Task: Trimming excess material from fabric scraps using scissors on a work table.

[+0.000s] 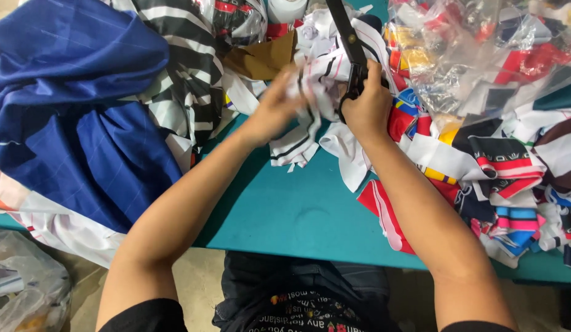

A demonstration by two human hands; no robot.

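My right hand (366, 104) grips the black handles of a large pair of scissors (346, 34), whose blades point up and away from me. My left hand (276, 104), slightly blurred, holds a white fabric piece with black stripes (310, 92) right beside the scissors. The strip's loose end hangs down onto the teal table (298, 209). Both hands meet over the middle of the table.
A big blue cloth (76, 104) and a black-and-white striped cloth (187, 67) lie piled at left. Colourful fabric scraps (500, 166) spread at right, with clear plastic bags (482, 55) of scraps behind. A brown cardboard piece (261, 58) sits at the back. A plastic bag (21, 283) lies on the floor.
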